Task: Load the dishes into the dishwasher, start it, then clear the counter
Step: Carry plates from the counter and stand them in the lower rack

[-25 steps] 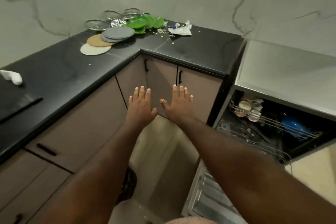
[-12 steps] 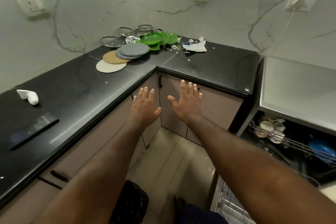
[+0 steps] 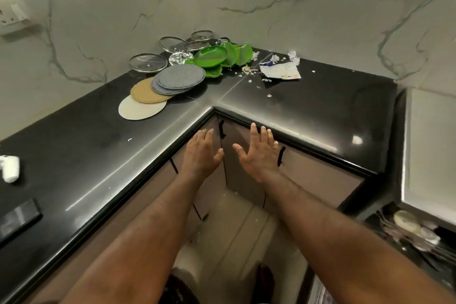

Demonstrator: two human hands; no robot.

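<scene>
Head view, looking down, counter (image 3: pixel 308 111) near

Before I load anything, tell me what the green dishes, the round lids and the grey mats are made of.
The green dishes look like plastic: glossy, one even bright colour with soft highlights. The round lids seem clear glass in a shiny metal rim; the counter shows through. The grey mats are likely woven or felted fabric, matte and speckled; which, I cannot tell.
</scene>
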